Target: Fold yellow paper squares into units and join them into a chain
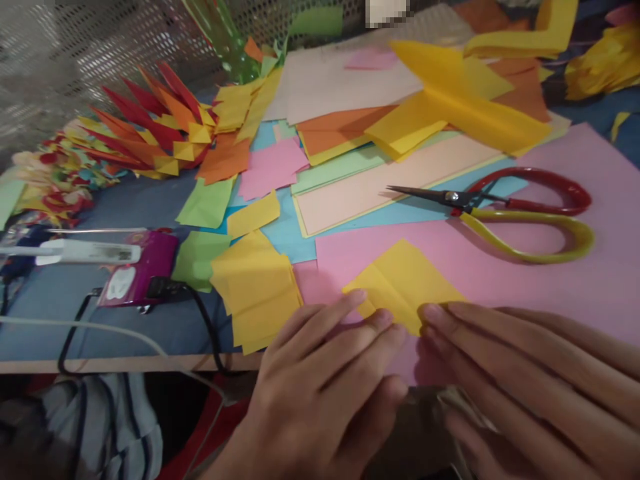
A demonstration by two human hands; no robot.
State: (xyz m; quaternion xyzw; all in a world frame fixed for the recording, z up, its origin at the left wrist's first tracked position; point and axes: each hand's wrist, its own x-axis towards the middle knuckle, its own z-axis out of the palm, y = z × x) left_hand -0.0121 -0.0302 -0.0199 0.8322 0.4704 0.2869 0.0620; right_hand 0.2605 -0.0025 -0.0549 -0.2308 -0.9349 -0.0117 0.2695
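A square of yellow paper (407,277) with a crease across it lies on a large pink sheet (540,280). My left hand (335,373) rests over the lower left part of the yellow paper, its fingers stretched out and their tips on the paper. My right hand (530,373) touches the lower right edge with outstretched fingertips; its thumb sits lower, apart from the paper. The hands partly hide the paper's near edges. Beyond the right hand lie scissors (454,197) with one red and one yellow handle, blades slightly apart and pointing left.
Stacked yellow squares (260,293) lie left of my hands. Folded yellow paper (450,100) and coloured strips (380,177) are farther back. A red-and-orange folded paper piece (155,127) stands at far left. Cables run from a purple box (135,267) past the table's front edge (150,363).
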